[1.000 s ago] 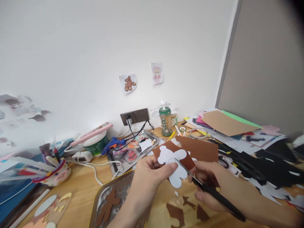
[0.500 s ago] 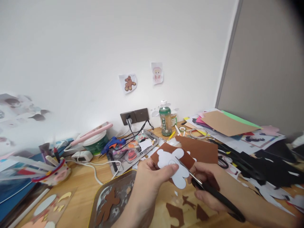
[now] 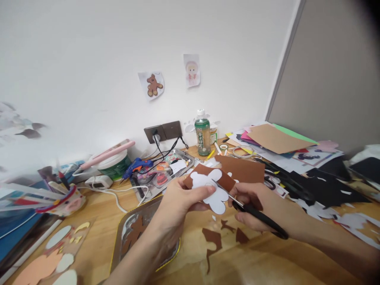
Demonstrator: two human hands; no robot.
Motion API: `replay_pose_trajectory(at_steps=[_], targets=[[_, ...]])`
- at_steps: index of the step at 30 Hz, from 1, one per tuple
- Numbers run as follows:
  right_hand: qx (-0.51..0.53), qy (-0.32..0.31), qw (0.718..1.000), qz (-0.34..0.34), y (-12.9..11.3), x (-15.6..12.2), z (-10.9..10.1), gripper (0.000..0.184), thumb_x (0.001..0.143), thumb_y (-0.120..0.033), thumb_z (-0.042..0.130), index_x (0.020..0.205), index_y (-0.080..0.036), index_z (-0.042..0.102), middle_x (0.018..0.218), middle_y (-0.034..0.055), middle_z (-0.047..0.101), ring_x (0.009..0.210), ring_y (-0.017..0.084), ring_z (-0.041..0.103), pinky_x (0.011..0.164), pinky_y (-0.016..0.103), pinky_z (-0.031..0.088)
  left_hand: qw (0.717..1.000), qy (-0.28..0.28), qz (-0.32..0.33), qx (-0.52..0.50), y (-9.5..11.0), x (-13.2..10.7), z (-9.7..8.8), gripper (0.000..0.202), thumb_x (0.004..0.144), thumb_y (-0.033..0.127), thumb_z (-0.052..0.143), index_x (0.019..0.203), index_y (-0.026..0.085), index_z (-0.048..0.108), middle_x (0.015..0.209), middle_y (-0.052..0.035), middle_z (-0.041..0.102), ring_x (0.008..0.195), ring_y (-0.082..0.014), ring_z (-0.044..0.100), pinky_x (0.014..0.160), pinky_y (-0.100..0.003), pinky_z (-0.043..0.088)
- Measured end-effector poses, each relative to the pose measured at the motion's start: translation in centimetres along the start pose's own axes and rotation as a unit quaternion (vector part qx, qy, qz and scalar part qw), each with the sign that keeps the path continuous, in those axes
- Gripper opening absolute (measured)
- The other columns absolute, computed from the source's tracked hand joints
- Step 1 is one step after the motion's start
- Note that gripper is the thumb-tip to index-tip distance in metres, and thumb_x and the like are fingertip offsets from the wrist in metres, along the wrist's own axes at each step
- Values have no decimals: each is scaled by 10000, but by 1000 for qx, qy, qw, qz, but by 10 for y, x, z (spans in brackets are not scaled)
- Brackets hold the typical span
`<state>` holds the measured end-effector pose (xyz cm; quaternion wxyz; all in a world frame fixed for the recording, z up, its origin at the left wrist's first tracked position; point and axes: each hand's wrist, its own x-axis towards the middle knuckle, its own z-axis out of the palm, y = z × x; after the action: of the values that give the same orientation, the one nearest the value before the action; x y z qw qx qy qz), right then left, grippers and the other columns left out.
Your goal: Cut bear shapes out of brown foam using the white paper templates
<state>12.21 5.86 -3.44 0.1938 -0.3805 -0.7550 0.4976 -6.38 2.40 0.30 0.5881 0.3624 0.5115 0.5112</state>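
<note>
My left hand (image 3: 181, 198) pinches a white bear-shaped paper template (image 3: 218, 198) against a piece of brown sheet (image 3: 225, 179), thumb on top. My right hand (image 3: 258, 206) is closed round black-handled scissors (image 3: 261, 217). Their blades lie across the brown sheet along the template's upper right edge, between two rounded lobes. Whether the blades are fully closed I cannot make out. Below the hands, brown offcuts (image 3: 212, 236) lie on the wooden table (image 3: 190, 261). Under my left forearm is a tray (image 3: 118, 237) with a brown bear-shaped cutout (image 3: 135, 233), partly hidden by the arm.
Behind the hands lie another brown sheet (image 3: 246, 169) and a green-labelled bottle (image 3: 202, 134). A blue glue gun (image 3: 137, 167) rests by a clear parts tray (image 3: 151, 182). A pen holder (image 3: 67, 202) stands left; coloured sheets (image 3: 279, 138) and black scraps (image 3: 329, 186) lie right.
The view has tilted down and shifted slightly, so everything sits higher in the picture. Both hands keep their hold on the template, brown sheet and scissors, with the blades still at the template's edge.
</note>
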Motion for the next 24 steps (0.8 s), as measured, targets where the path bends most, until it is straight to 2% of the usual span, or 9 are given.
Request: replay_pose_trajectory(at_steps=[7,11,14,18,24], targets=[[19,-35,999,6,-3,-2,-2,101,746,-222,573,832,-213,521,587,-69,532,496,112,535,455,210,368,1000,5,11,6,0,-2,2,163,563,151,755,712,110,701,676,-46,704,570,-135,618,551,-231,497],[48,-63,997,-3,-2,1,-2,108,746,-207,569,843,-209,521,706,-33,584,602,139,570,545,242,423,1000,-1,18,-7,0,-1,2,146,565,135,753,697,112,694,666,-35,695,564,-121,606,555,-219,485],[42,-57,997,-4,-1,1,-1,129,729,-179,576,845,-207,528,711,-25,597,644,152,573,567,251,428,1000,-3,20,-9,1,-1,2,151,571,133,751,709,109,695,665,-34,691,559,-115,598,544,-211,473],[29,-23,999,9,0,0,2,164,703,-160,586,856,-204,544,607,-31,580,625,168,578,533,248,432,1000,-6,21,-17,0,-2,3,147,575,125,746,714,108,698,666,-38,694,554,-115,594,540,-214,468],[40,3,999,-3,5,2,6,181,669,-165,600,841,-204,557,611,-27,581,550,140,556,487,226,426,999,-2,19,-32,-1,-4,4,110,570,124,747,670,115,702,630,-36,701,543,-128,609,554,-233,490]])
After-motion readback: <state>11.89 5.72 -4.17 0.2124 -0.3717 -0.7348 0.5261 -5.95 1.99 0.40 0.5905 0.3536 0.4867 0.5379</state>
